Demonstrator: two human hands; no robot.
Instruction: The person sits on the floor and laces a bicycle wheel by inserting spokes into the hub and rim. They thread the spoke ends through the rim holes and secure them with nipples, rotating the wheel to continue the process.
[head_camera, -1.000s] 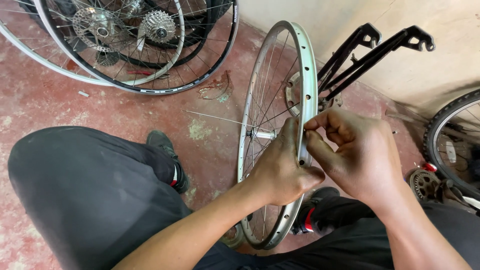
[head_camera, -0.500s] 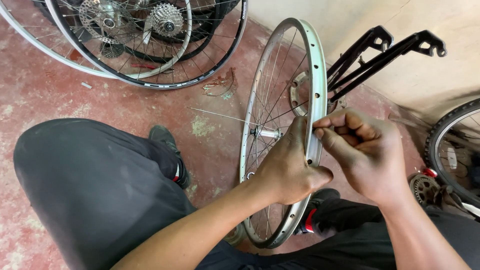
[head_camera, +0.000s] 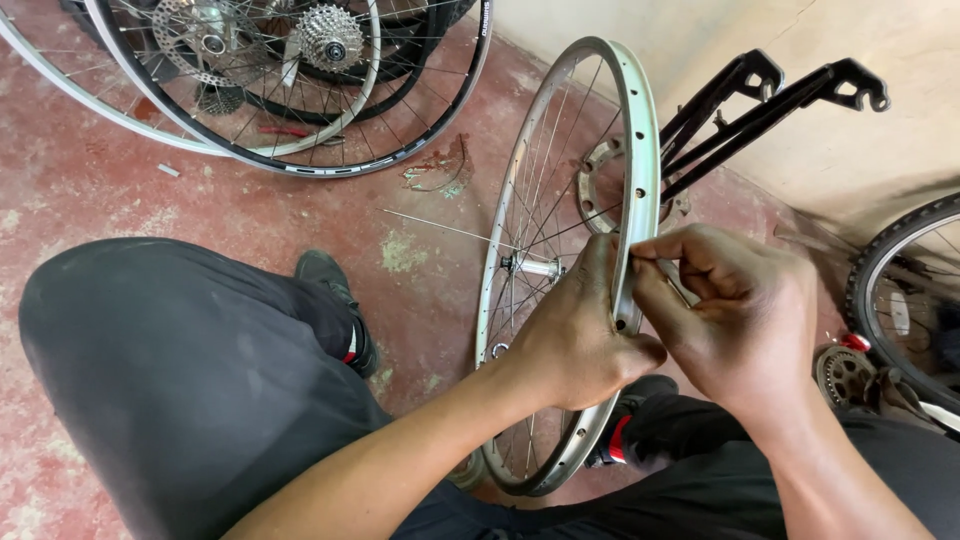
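A silver bicycle wheel rim (head_camera: 640, 120) with thin spokes and a small hub (head_camera: 530, 266) stands upright on the floor between my legs. My left hand (head_camera: 580, 330) grips the rim from the left side, fingers wrapped around its edge. My right hand (head_camera: 735, 310) is pinched at the rim's outer face beside the left hand, holding a small thin tool whose tip is hidden by the fingers. One loose spoke (head_camera: 440, 228) sticks out to the left from the hub.
Several spoked wheels with cassettes (head_camera: 330, 35) lie on the red concrete floor at the top left. A black bicycle fork (head_camera: 760, 100) leans by the beige wall. A tyred wheel (head_camera: 900, 290) and a sprocket (head_camera: 845, 375) are at right. My dark-trousered knee (head_camera: 170, 370) fills the lower left.
The view has shifted slightly, so the rim and hands sit a little more to the right. Both hands stay at the same spot on the rim, the right fingers working slightly.
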